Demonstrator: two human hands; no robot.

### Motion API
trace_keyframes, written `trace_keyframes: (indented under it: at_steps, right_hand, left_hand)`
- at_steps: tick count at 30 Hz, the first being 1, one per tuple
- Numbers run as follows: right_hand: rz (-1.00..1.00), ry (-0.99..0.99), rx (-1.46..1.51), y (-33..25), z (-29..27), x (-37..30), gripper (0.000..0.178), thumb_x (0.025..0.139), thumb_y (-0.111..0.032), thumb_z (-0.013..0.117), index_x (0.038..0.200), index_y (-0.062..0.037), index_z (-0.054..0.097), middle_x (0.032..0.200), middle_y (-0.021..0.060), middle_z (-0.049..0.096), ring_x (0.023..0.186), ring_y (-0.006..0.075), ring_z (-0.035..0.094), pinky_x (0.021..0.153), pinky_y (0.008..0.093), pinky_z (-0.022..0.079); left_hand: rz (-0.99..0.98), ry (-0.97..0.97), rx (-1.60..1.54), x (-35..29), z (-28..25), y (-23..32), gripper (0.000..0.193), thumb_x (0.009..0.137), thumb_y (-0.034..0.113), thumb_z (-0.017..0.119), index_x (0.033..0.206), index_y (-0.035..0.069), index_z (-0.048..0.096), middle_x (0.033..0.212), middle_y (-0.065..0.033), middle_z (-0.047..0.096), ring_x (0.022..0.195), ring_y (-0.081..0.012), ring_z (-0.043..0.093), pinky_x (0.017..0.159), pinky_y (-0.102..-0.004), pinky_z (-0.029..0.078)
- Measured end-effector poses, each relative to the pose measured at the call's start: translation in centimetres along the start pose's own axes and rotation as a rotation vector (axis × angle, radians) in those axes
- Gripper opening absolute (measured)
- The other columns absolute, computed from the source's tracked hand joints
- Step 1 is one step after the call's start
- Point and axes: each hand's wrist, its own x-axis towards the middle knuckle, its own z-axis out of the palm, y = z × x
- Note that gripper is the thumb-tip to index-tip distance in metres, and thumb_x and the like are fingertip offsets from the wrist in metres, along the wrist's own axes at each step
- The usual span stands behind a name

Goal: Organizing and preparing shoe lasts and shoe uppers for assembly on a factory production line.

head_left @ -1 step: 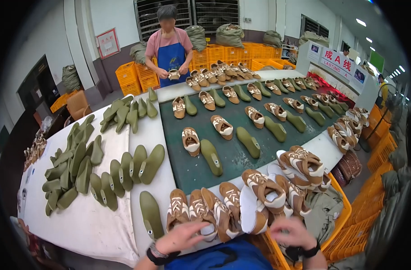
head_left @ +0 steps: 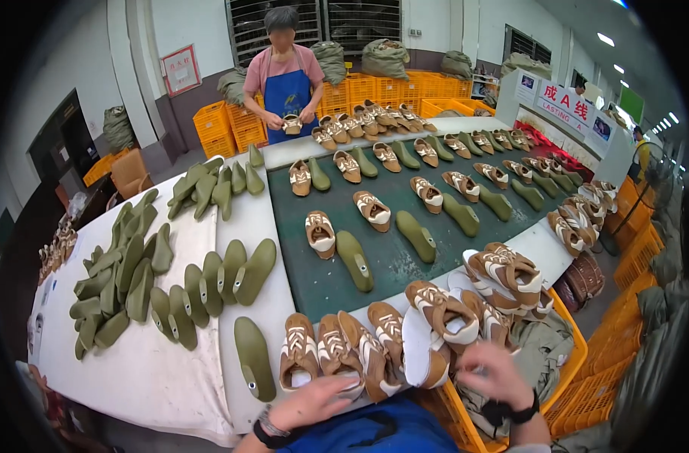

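My left hand (head_left: 311, 402) reaches in from the lower edge, its fingers stretched out over the heel of a brown and white sneaker upper (head_left: 338, 349). Whether it presses on the upper or only hovers there I cannot tell. Beside it stand more brown and white uppers (head_left: 386, 332) in a row, with one upper (head_left: 444, 315) lying on top of others to the right. My right hand (head_left: 497, 375) is loosely curled, thumb and fingers apart, just right of a white-soled upper (head_left: 426, 361); I see nothing in it. Left of the row lies a green shoe last (head_left: 254, 358).
Green lasts (head_left: 122, 283) are heaped on the white table (head_left: 171, 385). Uppers and lasts line the dark green belt (head_left: 322, 291). An orange crate (head_left: 578, 355) with grey-green cloth stands at my right. Across the belt, a person in a blue apron (head_left: 288, 98) holds an upper.
My right hand has risen slightly toward the uppers. My left hand has shifted a little down, its fingers staying by the same upper's heel.
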Motion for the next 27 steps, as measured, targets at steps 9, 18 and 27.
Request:
trace_keyframes:
  at_steps: [9, 18, 27]
  right_hand:
    - [-0.044, 0.037, -0.667, 2.1, 0.7, 5.0, 0.034, 0.058, -0.024, 0.078, 0.08, -0.005, 0.06, 0.08, 0.0117, 0.057, 0.084, 0.0317, 0.054, 0.076, 0.0384, 0.045]
    - [-0.63, 0.016, -0.605, -8.1, 7.5, 6.5, 0.029, 0.063, -0.026, 0.078, 0.073, -0.0103, 0.056, 0.066, 0.0034, 0.05, 0.067, 0.0205, 0.053, 0.077, 0.037, 0.044]
    - [-0.697, -0.013, -0.225, -11.8, 11.9, 9.0, 0.031, 0.067, -0.021, 0.074, 0.092, -0.0087, 0.061, 0.085, 0.0047, 0.054, 0.074, 0.0217, 0.054, 0.066, 0.0316, 0.046]
  left_hand:
    - [0.03, -0.005, -0.107, -2.8, 2.9, 0.9, 0.04, 0.087, 0.019, 0.056, 0.124, 0.005, 0.048, 0.113, -0.0167, 0.058, 0.1, -0.0308, 0.057, 0.086, -0.0365, 0.047]
    - [-0.098, 0.588, -0.816, -0.3, 2.9, 0.9, 0.068, 0.082, 0.016, 0.065, 0.138, 0.006, 0.028, 0.127, -0.018, 0.046, 0.113, -0.0251, 0.052, 0.09, -0.036, 0.044]
    - [-0.094, 0.884, -0.072, -2.1, 1.7, 0.6, 0.064, 0.077, 0.013, 0.063, 0.133, 0.001, 0.035, 0.108, -0.0225, 0.055, 0.094, -0.0367, 0.058, 0.08, -0.0369, 0.048]
